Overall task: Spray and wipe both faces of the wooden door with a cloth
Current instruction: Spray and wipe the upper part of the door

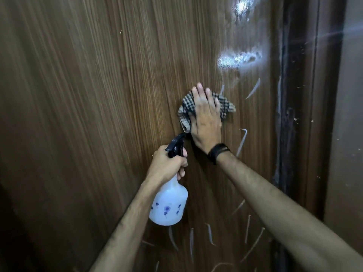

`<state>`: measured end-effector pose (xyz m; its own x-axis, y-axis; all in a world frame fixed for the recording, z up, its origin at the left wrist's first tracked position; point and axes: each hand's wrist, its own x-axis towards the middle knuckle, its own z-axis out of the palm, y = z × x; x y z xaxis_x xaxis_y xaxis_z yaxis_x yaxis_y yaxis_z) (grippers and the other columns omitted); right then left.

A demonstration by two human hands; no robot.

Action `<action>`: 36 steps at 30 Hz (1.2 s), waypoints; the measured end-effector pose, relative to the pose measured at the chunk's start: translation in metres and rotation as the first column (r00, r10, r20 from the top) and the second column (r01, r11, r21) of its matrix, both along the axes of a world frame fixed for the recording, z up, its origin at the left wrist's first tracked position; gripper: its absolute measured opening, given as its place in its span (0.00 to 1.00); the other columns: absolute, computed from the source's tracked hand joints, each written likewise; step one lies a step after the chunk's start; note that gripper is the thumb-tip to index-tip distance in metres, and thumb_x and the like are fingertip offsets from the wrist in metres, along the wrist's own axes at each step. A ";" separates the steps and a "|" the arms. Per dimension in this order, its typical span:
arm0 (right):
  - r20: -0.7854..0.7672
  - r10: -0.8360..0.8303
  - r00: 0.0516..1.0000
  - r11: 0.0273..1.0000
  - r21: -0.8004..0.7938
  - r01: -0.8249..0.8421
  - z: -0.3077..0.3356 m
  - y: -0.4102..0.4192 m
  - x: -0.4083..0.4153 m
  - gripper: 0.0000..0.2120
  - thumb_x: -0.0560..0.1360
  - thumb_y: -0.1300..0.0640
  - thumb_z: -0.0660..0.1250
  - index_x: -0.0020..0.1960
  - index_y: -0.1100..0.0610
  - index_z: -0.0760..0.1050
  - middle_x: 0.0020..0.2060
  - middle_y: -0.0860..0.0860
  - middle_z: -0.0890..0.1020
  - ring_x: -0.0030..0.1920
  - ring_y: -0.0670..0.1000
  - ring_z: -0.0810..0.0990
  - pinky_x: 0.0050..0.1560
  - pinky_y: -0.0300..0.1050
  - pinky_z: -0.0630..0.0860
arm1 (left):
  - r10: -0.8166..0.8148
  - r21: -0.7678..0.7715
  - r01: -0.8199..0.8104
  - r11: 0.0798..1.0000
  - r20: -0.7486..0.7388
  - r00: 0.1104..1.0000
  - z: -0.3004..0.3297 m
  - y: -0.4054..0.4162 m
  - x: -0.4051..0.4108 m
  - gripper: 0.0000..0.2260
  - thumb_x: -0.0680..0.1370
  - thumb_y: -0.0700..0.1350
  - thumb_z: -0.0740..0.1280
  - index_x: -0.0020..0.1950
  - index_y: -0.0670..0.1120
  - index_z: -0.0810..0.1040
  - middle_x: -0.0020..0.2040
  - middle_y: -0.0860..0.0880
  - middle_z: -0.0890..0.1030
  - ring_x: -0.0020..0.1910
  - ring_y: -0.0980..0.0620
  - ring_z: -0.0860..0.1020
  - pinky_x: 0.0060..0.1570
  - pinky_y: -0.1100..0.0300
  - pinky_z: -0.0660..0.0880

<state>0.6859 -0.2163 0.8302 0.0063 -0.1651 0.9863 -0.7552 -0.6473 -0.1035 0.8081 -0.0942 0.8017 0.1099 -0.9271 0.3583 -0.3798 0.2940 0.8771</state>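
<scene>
Right hand: laid flat with fingers straight and slightly spread, pressing a checked cloth against the wooden door; a black band sat at the wrist. Left hand: fingers curled round the neck of a spray bottle, just below the black trigger head, which sat just beside the heel of the right hand. Cloth: bunched, edges showing to either side of the palm, positioned right of centre on the door face, below two wet, shining spray patches. Judged soft, light and limp; best controlled by a broad palm, as bunched folds may slip out at the edges. Spray bottle: translucent white with small blue flower prints, held close to the door; fill level could not be told. Judged light and rigid; the narrow neck offers the surest hold, the smooth body likely slick if wet. Door: dark wood-grain face, pale scratch marks lower down; stiff and fixed, wet areas probably slippery under the cloth. Dark door frame at right.
</scene>
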 end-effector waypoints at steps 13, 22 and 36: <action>0.200 0.003 0.980 0.977 0.207 -0.046 -0.171 0.006 -0.017 0.34 0.77 0.63 0.56 0.80 0.55 0.48 0.80 0.52 0.52 0.80 0.54 0.50 0.75 0.63 0.54 | -0.071 0.105 0.069 0.992 0.017 0.997 -0.046 0.005 -0.013 0.07 0.73 0.30 0.66 0.44 0.41 0.79 0.32 0.44 0.78 0.29 0.45 0.77 0.31 0.55 0.73; 0.245 -0.007 0.970 0.986 0.161 -0.034 -0.109 -0.017 -0.074 0.29 0.81 0.59 0.57 0.80 0.57 0.52 0.79 0.53 0.55 0.80 0.52 0.48 0.79 0.51 0.44 | -0.076 0.145 0.059 0.988 0.109 0.991 -0.048 -0.018 -0.072 0.05 0.73 0.34 0.67 0.40 0.43 0.78 0.29 0.43 0.78 0.31 0.43 0.79 0.33 0.54 0.75; 0.039 -0.029 0.999 0.996 0.087 0.025 -0.074 -0.043 -0.123 0.34 0.79 0.61 0.63 0.80 0.57 0.52 0.80 0.53 0.54 0.80 0.54 0.49 0.78 0.57 0.50 | 0.055 0.060 -0.057 0.997 0.030 0.998 -0.020 -0.045 -0.130 0.08 0.73 0.32 0.67 0.43 0.45 0.78 0.31 0.47 0.77 0.28 0.49 0.77 0.30 0.56 0.72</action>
